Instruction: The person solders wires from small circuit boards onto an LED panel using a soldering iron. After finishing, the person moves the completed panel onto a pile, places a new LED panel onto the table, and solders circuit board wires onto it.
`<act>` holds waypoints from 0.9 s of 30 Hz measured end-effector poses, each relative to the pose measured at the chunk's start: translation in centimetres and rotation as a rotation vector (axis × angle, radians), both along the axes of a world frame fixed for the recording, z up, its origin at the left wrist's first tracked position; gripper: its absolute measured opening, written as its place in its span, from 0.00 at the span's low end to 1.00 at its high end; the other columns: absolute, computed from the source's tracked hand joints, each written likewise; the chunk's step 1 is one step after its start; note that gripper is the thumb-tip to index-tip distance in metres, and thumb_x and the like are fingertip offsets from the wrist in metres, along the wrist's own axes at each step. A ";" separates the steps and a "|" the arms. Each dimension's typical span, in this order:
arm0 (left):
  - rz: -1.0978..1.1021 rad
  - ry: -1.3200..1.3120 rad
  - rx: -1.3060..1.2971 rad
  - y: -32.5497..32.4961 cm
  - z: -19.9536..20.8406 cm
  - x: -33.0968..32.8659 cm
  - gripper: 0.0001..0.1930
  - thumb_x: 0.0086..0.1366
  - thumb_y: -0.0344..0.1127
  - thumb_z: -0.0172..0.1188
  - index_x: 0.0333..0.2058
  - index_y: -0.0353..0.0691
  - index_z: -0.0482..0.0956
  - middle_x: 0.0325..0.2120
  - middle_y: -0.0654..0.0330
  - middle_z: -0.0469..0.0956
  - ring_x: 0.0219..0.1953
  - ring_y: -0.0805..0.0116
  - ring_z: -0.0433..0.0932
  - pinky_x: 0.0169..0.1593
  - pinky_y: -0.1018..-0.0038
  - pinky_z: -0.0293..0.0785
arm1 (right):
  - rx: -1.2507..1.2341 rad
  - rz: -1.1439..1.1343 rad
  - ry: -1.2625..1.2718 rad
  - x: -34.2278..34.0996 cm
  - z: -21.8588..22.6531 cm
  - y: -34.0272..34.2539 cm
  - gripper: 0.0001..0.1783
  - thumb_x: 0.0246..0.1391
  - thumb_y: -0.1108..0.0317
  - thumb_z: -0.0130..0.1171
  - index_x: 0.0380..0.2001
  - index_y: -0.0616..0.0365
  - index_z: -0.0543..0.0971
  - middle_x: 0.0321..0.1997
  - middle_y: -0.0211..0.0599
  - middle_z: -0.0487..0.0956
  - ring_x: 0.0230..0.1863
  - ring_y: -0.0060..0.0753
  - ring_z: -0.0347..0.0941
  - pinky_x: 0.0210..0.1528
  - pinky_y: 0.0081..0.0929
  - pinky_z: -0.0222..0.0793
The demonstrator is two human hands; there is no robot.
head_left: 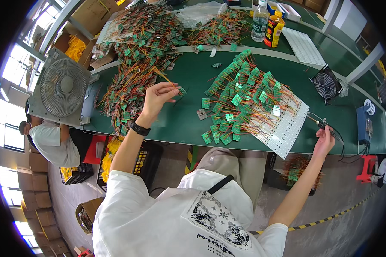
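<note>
Grey box fan (63, 88) far L, co-worker in a white shirt (53, 143) seated just below it in view. Next over, a big tangled pile of wired PCBs (131, 92) on the green bench (180, 124), mostly red/orange leads. L hand (161, 96) is up beside that pile, thumb + fingers pinching a small green PCB (182, 91) w/ orange wires sticking up past the fingers. So that board's held above the bench, btwn the pile and the rows of green boards (238, 98) mid-bench. Those rows overlap a white perforated plate (283, 139), wires trailing R across it. Clear bottle (260, 23) + yellow-labelled bottle (274, 31) at the back. R hand (324, 143) grips a soldering-iron-type tool (321, 124), thin tip near the plate's R edge. Small black fan (326, 83) behind, blue unit (363, 124) far R.
</note>
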State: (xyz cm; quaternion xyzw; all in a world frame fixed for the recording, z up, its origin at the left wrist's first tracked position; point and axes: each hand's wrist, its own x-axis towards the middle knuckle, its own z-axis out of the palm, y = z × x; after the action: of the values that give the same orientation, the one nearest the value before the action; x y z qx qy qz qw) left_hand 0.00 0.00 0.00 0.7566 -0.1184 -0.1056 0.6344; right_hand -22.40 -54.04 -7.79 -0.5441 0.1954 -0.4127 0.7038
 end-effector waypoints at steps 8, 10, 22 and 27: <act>-0.035 0.160 -0.179 -2.6 -2.0 -0.7 0.14 0.60 0.31 0.63 0.44 0.32 0.78 0.36 0.59 0.82 0.35 0.74 0.81 0.36 0.79 0.79 | 0.005 -0.011 0.015 0.0 0.2 0.0 0.10 0.57 0.68 0.59 0.36 0.65 0.77 0.24 0.34 0.77 0.24 0.23 0.71 0.27 0.19 0.64; -0.031 0.165 -0.176 -2.9 -2.1 -0.9 0.13 0.61 0.30 0.63 0.43 0.32 0.78 0.36 0.59 0.82 0.34 0.75 0.80 0.36 0.79 0.78 | 0.013 -0.022 0.007 0.1 0.3 0.2 0.10 0.57 0.69 0.59 0.36 0.66 0.77 0.24 0.34 0.77 0.23 0.23 0.71 0.27 0.19 0.64; -0.394 -0.270 -0.152 -14.1 0.4 -2.1 0.08 0.68 0.26 0.52 0.42 0.29 0.73 0.28 0.56 0.80 0.34 0.69 0.81 0.42 0.74 0.77 | 0.046 -0.024 -0.062 0.5 0.6 0.3 0.09 0.56 0.70 0.58 0.36 0.66 0.78 0.23 0.36 0.77 0.21 0.24 0.71 0.25 0.20 0.65; -0.727 -0.345 -0.252 -24.1 2.0 -3.7 0.10 0.66 0.21 0.49 0.45 0.31 0.72 0.35 0.55 0.80 0.32 0.70 0.81 0.39 0.76 0.77 | 0.057 -0.080 -0.044 0.2 0.7 0.3 0.09 0.56 0.70 0.58 0.36 0.66 0.78 0.23 0.36 0.77 0.20 0.25 0.71 0.24 0.20 0.65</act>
State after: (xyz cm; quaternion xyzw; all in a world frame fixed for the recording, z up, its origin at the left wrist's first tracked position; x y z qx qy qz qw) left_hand -3.71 -24.09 1.98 0.5887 -0.4940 -0.1791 0.6143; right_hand -22.21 -53.73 -7.12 -0.5063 0.2129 -0.4466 0.7063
